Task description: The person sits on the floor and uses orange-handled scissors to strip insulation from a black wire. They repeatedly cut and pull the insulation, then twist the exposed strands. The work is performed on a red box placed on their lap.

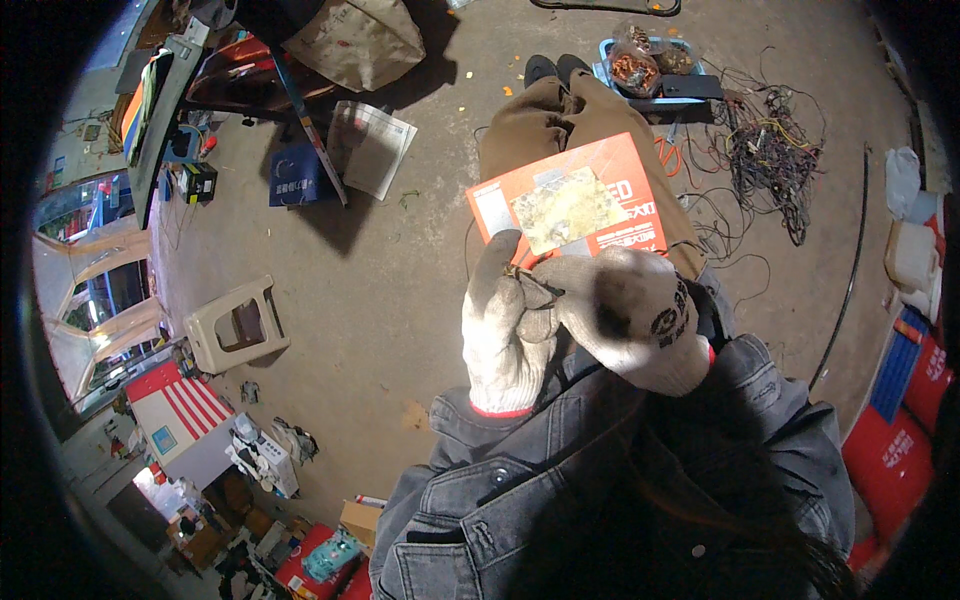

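Observation:
My left hand [501, 330], in a white knitted work glove with a red cuff, pinches a thin dark wire [517, 271] that has some orange on it. My right hand [626, 311], in a matching glove, has its fingertips at the same wire, close beside the left fingers. Which parts each hand holds is partly hidden by the fingers. Just beyond both hands an orange-red printed cardboard box [487, 191] lies across my lap, with a stained yellowish flat piece [566, 210] on top of it.
A blue basket [686, 51] with bagged metal scraps and a black phone [690, 87] stands beyond my knees. Right of my legs lie a tangle of wires [776, 142] and orange-handled pliers or scissors [667, 156]. A beige plastic stool [202, 330] lies at left.

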{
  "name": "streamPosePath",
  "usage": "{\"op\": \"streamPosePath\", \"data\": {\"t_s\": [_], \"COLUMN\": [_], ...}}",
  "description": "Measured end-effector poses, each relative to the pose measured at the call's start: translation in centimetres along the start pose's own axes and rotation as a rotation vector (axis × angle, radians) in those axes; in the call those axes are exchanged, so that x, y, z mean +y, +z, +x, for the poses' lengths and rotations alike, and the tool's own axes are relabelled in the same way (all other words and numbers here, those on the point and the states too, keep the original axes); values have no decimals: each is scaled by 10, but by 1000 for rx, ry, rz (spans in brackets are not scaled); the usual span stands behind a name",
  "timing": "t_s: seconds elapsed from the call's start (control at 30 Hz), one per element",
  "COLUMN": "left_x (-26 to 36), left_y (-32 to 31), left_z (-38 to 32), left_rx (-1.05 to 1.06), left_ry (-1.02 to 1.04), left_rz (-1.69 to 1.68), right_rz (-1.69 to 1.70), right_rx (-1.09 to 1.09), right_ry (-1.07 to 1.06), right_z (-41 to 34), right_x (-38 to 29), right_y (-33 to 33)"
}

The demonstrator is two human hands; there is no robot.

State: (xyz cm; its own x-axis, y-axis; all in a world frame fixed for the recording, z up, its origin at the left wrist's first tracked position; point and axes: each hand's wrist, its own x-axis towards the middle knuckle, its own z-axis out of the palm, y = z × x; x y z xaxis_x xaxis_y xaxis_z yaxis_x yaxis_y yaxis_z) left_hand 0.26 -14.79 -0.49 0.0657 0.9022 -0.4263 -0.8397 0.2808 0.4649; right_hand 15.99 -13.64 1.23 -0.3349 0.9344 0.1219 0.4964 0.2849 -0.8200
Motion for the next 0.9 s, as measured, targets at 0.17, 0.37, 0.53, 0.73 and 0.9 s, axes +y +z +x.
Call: {"op": "streamPosePath", "data": {"t_s": [0.17, 0.37, 0.53, 0.73, 0.9], "left_x": [1, 1, 0, -3, 0], "left_y": [-3, -3, -3, -4, -16], "left_z": [1, 0, 0, -1, 5], "left_rx": [5, -41, -37, 5, -201], "left_ry": [-33, -29, 17, -15, -43], "left_rz": [23, -5, -12, 11, -51], "right_rz": [81, 357, 87, 318, 281], "right_rx": [-77, -81, -182, -228, -240], "right_ry": [66, 233, 120, 299, 276], "right_z": [-5, -15, -16, -5, -1], "right_x": [3, 16, 17, 1, -5], "right_y": [0, 19, 12, 1, -5]}}
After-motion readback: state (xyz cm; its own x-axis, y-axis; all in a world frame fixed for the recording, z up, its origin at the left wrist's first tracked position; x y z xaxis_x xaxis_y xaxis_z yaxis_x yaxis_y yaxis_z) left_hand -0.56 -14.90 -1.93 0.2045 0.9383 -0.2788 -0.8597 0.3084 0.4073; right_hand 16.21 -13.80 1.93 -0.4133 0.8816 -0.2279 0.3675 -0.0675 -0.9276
